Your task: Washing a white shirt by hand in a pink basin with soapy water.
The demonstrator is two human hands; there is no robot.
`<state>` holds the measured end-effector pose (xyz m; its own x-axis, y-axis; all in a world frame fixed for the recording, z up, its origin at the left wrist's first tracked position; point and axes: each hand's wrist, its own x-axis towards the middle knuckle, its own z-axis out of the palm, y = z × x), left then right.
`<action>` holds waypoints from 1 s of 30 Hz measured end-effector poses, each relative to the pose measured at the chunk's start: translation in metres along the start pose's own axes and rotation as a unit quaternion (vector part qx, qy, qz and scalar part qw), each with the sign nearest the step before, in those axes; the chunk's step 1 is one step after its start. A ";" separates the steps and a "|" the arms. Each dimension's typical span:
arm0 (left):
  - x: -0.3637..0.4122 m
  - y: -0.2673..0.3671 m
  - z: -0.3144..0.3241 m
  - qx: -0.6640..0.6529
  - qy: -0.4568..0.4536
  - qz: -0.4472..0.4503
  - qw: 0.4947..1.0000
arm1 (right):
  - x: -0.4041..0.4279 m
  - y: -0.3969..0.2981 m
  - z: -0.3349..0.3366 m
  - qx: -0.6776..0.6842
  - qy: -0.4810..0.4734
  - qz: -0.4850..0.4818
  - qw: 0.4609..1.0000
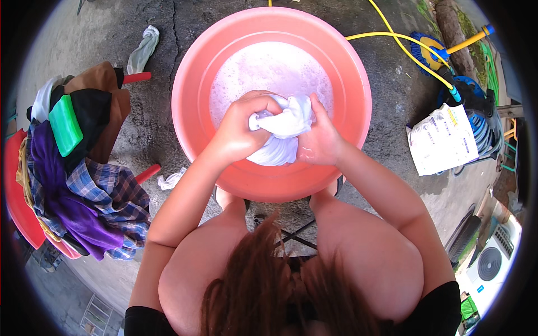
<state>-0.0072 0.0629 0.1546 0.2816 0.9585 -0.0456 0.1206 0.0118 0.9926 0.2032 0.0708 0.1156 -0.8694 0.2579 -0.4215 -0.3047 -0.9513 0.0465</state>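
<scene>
A bunched, wet white cloth (292, 119) is held between my two hands over a large pink plastic basin (271, 187). My left hand (246, 126) grips it with curled fingers, the thumb lying across a twisted fold. On the other side, my right hand (321, 136) cups the cloth with its thumb raised along the edge. Part of the fabric hangs below the hands. Foamy, soapy water (269, 67) fills the bottom of the basin. The fingers under the cloth are hidden.
At left, a red plastic chair (19, 197) bears piled clothes and a green soap bar (66, 126). Wrung cloths (143, 49) lie on the concrete. A yellow hose (380, 35), a blue mop head (426, 52) and a printed white bag (441, 140) are at right.
</scene>
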 end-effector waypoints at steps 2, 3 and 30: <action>0.000 0.001 -0.001 0.054 -0.020 0.055 0.997 | 0.003 0.003 0.009 0.010 0.022 -0.025 0.999; 0.002 0.006 -0.001 0.091 -0.038 0.088 0.991 | 0.004 0.006 0.006 0.011 0.023 -0.027 0.999; -0.024 -0.045 0.033 -0.647 0.086 -0.330 0.682 | 0.012 -0.010 0.057 -0.628 0.144 -0.333 0.688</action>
<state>0.0122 0.0295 0.1076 0.4426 0.6411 -0.6270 -0.8056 0.5914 0.0361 0.1739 0.0927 0.1620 -0.5302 0.8360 -0.1412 0.1355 -0.0808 -0.9875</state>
